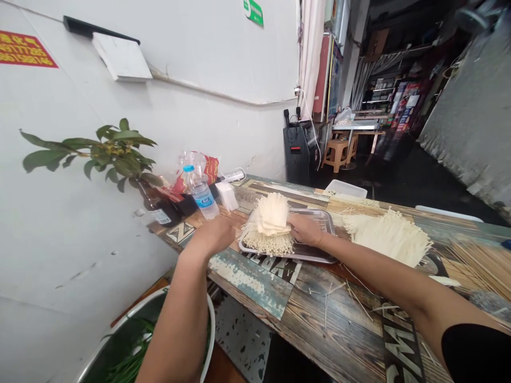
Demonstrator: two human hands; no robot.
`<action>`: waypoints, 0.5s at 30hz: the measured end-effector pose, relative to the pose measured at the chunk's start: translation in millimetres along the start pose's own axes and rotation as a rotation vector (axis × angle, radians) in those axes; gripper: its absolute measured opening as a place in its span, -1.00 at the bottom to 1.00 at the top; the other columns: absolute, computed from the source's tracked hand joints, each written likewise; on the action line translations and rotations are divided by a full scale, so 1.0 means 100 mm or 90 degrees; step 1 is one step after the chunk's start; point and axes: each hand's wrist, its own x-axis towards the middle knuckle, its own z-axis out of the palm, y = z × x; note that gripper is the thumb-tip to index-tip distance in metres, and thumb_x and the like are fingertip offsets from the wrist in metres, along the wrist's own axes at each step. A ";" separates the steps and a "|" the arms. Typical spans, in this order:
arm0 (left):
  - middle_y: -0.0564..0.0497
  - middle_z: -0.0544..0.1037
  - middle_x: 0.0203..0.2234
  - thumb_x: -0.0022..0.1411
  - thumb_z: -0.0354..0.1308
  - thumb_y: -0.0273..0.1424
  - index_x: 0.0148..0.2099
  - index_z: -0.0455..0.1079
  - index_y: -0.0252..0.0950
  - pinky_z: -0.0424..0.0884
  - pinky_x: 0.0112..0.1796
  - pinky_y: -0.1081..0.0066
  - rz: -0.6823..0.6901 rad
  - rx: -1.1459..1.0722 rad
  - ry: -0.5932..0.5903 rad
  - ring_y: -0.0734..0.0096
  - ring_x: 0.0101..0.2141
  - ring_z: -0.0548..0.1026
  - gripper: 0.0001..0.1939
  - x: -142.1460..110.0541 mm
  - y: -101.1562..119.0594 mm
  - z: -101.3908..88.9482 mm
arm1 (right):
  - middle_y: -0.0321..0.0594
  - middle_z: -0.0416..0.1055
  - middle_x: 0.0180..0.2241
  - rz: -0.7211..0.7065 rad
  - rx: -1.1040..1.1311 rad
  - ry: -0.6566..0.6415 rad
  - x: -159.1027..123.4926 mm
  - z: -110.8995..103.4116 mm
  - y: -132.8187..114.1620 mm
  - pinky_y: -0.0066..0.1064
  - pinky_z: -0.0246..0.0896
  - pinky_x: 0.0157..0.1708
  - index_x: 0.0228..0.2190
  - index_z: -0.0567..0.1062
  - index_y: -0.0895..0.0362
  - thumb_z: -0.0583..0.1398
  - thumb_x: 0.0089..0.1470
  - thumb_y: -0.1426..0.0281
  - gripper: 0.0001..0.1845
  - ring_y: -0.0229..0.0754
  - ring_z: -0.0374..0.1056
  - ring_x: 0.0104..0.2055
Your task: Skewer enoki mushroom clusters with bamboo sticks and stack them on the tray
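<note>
A metal tray (319, 257) lies on the patterned wooden table and carries a stack of pale enoki mushroom bundles (269, 221). My right hand (305, 230) rests on the tray, its closed fingers touching the right side of the stack. My left hand (213, 234) sits at the tray's left edge beside the bundles, fingers curled under and hidden from me. A loose heap of enoki mushrooms (389, 236) lies on the table to the right of the tray.
A water bottle (202, 194), a dark sauce bottle (157, 207), red packets and a leafy branch (99, 151) stand along the white wall. A white basin of greens (139, 340) sits below the table edge. Bamboo skewers (483, 266) lie far right. A black speaker (299, 151) and stools stand beyond.
</note>
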 end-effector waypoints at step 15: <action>-0.15 -0.07 0.35 0.38 -0.44 -0.10 0.38 -0.13 -0.30 -0.21 0.25 0.04 0.111 -0.052 -0.031 0.27 0.34 -0.13 -0.35 0.46 0.47 0.26 | -0.19 0.41 -0.20 0.036 -0.070 -0.030 0.05 -0.44 -0.28 -0.25 0.28 -0.17 -0.18 0.45 0.12 0.09 0.25 0.28 -0.79 -0.20 0.33 -0.20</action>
